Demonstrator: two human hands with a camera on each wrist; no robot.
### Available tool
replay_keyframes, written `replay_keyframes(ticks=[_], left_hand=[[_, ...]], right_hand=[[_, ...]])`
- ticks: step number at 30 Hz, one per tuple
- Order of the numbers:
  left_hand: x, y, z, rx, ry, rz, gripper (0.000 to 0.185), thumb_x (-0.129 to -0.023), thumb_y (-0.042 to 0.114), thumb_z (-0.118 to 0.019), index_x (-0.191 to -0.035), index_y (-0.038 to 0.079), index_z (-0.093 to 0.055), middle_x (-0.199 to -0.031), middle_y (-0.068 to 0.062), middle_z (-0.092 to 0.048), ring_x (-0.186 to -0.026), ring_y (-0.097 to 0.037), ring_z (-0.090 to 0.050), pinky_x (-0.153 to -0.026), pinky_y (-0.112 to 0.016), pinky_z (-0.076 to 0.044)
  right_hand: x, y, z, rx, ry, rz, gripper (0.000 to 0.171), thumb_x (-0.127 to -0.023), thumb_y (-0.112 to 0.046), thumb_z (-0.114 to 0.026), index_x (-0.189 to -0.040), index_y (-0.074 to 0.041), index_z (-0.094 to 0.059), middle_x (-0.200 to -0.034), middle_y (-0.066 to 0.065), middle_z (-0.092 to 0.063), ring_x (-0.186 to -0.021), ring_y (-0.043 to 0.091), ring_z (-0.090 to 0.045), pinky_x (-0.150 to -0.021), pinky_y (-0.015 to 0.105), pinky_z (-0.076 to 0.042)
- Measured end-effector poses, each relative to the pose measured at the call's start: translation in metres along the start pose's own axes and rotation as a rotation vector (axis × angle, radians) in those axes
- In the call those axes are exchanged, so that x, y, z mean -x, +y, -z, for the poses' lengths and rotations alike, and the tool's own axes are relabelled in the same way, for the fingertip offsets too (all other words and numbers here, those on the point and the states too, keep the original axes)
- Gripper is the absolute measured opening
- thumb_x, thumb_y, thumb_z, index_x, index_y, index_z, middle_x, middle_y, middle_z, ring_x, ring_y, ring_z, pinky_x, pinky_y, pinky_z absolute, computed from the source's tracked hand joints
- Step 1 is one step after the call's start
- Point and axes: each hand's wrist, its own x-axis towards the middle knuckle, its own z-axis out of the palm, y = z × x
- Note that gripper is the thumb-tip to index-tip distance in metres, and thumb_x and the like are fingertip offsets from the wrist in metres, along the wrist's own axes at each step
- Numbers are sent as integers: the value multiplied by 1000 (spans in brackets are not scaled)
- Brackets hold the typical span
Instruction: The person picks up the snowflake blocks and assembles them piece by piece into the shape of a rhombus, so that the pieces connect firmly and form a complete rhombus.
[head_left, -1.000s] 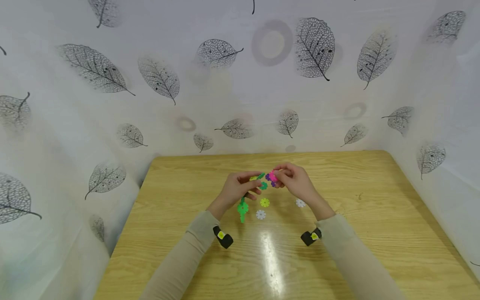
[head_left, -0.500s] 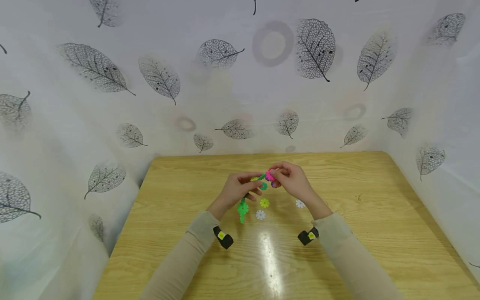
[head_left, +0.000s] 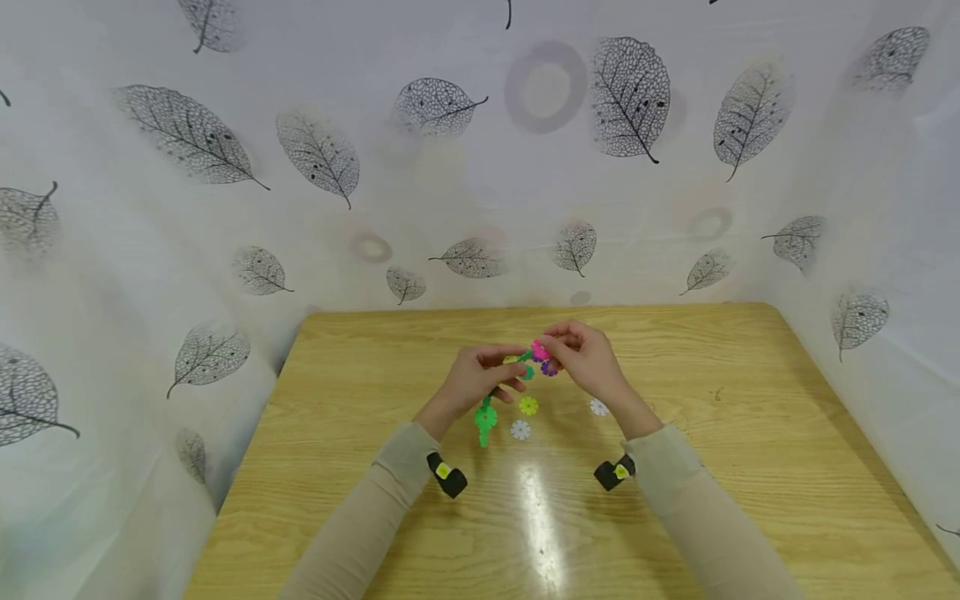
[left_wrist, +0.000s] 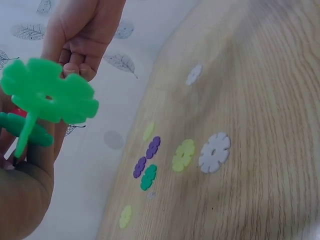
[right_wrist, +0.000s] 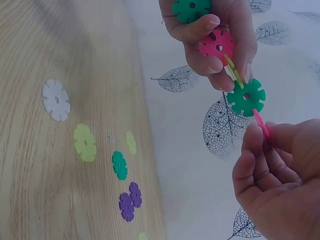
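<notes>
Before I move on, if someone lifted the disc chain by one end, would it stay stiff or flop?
The chain is probably light, since its discs look thin. It would likely hold its shape, as they are slotted edge into edge. Yet it might twist or pull apart, because the discs appear to overlap only a little where they join.

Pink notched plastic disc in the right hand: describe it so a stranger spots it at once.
Right wrist view: against the white leaf-printed cloth, find the right hand, low on the right. It pinches the pink notched plastic disc, touching a green notched plastic disc. The other pink disc, in the left hand, shows its face; this one only its edge.
</notes>
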Motion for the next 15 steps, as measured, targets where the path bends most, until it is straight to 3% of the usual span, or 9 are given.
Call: replay_keyframes(ticks=[6,9,13,15], left_hand=[[-1,-1,-1,-13,-13,-16,32,-94,15,-70,-126,8,-69,-97,-12,-74,-78,-20,-74,-61,-33,-62],[-1,0,-2,-6,-9,-28,32,-93,12,-71,-125,6,-69,-100,-19,-73,-78,-21,-74,-62,-35,-63],[-1,0,-4,-1,-9,-50,32,-93,11,-71,-123,3,-69,-98,-18,-73,-79,-22,-75,-65,-37,-63],[-1,0,-5,1,-7,-60,31,-93,10,-71,-123,3,-69,-94,-12,-74,-79,-22,-75,-65,-37,-63]], right_hand=[[0,1,0,8,-10,18,28,-100,-23,-63,-117,-2,-66,-91,17,-73,-68,14,-68,-65,29,-60],[2,0,0,-11,-22,27,27,-99,-23,-64,-115,-2,-67,-90,15,-72,-68,15,-68,-65,31,-60],[2,1,0,-52,-19,39,26,-99,-20,-64,-114,1,-66,-96,24,-71,-68,14,-68,-64,30,-61],[2,2,-1,-69,-12,44,25,-99,-18,-64,-114,2,-66,-98,26,-70,-68,14,-68,-64,29,-61]])
